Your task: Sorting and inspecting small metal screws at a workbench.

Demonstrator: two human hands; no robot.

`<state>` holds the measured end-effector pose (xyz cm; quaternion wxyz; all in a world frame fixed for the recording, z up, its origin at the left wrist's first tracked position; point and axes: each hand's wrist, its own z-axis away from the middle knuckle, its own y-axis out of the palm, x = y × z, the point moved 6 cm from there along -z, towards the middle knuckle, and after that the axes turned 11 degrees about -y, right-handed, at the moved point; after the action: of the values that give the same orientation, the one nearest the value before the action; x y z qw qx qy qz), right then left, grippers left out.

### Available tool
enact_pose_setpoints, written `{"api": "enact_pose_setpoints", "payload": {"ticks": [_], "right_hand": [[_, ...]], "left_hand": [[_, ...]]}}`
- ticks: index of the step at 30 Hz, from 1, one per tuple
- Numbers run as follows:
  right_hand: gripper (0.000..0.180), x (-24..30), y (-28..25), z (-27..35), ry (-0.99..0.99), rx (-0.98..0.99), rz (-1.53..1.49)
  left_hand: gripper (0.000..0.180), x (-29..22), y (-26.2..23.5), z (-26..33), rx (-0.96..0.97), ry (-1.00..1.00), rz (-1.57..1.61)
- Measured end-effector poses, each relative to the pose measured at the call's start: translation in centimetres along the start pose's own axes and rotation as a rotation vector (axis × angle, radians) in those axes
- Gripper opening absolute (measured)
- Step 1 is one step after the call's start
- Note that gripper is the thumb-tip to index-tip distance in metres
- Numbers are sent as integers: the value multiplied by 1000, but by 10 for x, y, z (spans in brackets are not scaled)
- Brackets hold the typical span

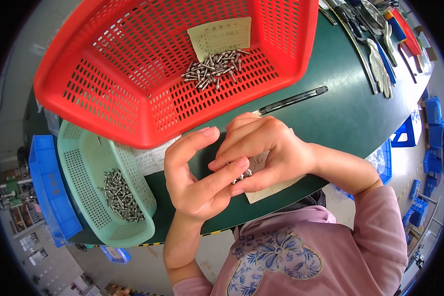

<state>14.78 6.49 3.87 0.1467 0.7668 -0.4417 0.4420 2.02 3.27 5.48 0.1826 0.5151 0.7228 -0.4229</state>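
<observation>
My right hand (276,153) is curled over the table's near edge, its fingers and thumb closed around a few small shiny metal screws (243,175). My left hand (195,190) meets it from the left. Its thumb reaches across to the screws, while its index finger arches up apart from the thumb. The remaining left fingers are mostly hidden. Beyond the hands, a large red basket (148,130) has a loose pile of metal screws (214,69) in it. A pale green basket (145,197) on the left contains another heap of screws (121,195).
A handwritten card (221,39) stands inside the red basket. A black strip-like tool (293,100) lies on the green table (340,123). Paper (261,190) lies beneath my hands. White gloves (378,69) and hand tools are at the far right; a blue bin (54,190) is at the left.
</observation>
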Motion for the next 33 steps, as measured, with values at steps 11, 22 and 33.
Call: {"api": "enact_pose_setpoints", "payload": {"ticks": [11,22,33], "right_hand": [[34,-1,1,0,5,-8,-40],[31,-1,1,-1,18,-12,-48],[30,-1,1,-2,-3,-12,-64]], "left_hand": [[27,1,0,0,12,23,29],[29,2,0,-1,14,23,49],[30,3,1,-2,29,-37,89]]}}
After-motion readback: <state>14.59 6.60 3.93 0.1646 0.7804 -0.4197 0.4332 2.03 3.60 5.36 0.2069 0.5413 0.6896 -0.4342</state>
